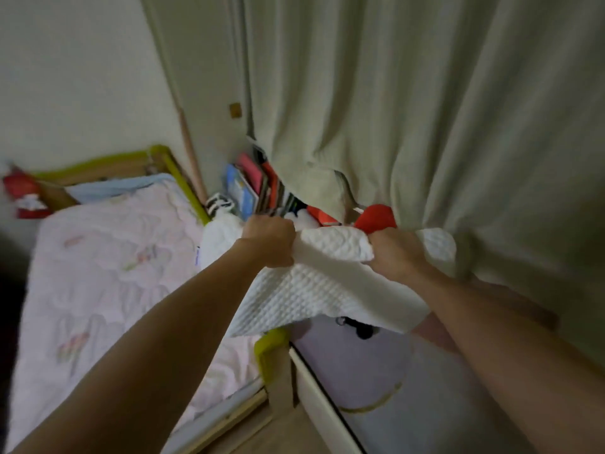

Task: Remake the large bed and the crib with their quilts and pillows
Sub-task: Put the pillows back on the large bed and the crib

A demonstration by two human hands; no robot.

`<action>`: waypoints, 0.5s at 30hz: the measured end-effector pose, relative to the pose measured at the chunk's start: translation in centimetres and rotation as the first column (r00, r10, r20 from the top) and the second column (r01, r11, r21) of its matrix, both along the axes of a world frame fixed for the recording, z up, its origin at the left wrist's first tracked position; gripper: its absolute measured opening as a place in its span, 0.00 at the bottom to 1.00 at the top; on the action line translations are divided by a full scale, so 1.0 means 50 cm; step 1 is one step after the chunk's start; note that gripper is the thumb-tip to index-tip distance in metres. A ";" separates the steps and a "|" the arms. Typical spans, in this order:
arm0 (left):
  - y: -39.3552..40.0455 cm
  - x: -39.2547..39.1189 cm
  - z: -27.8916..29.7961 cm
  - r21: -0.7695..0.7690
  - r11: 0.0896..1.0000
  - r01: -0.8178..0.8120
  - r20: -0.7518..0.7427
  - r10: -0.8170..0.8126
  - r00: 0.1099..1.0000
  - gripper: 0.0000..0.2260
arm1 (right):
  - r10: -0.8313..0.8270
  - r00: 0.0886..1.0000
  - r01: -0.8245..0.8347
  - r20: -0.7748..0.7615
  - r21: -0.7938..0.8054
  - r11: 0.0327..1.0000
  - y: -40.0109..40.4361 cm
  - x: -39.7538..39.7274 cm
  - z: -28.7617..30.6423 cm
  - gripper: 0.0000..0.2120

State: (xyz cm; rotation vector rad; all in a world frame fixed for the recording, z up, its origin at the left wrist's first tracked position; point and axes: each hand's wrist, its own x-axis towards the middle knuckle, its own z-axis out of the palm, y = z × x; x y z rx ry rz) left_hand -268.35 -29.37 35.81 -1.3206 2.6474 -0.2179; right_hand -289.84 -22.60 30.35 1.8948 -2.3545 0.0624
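I hold a white waffle-textured quilt (304,296) up in the air over the crib's right side. My left hand (270,240) grips its upper left edge in a fist. My right hand (394,253) grips the upper edge a little to the right. The cloth hangs down from both fists to the crib's near corner. The crib (186,188) has a wooden frame with green padded rails and lies at the left. A pink patterned quilt (108,273) covers its mattress. A light blue pillow or cloth (114,188) shows at the far end.
Pale green curtains (425,109) hang close on the right. Books (258,188) and a red item (376,217) sit in the far corner behind the crib. A red and white toy (24,194) lies at the crib's far left. A lilac round thing (360,368) stands below the quilt.
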 end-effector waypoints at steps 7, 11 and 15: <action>0.117 0.499 0.024 -0.058 0.965 -0.256 -0.029 0.255 0.966 0.17 | 0.332 0.923 -0.347 -0.196 -0.045 0.937 -0.004 0.474 0.017 0.18; 0.195 0.802 0.037 -0.087 0.923 -0.375 -0.013 0.375 0.927 0.16 | 0.455 0.874 -0.469 -0.172 -0.046 0.882 0.003 0.785 0.027 0.13; 0.236 1.084 0.051 -0.112 0.836 -0.536 -0.039 0.536 0.843 0.14 | 0.564 0.812 -0.577 -0.152 -0.060 0.814 -0.025 1.091 0.038 0.10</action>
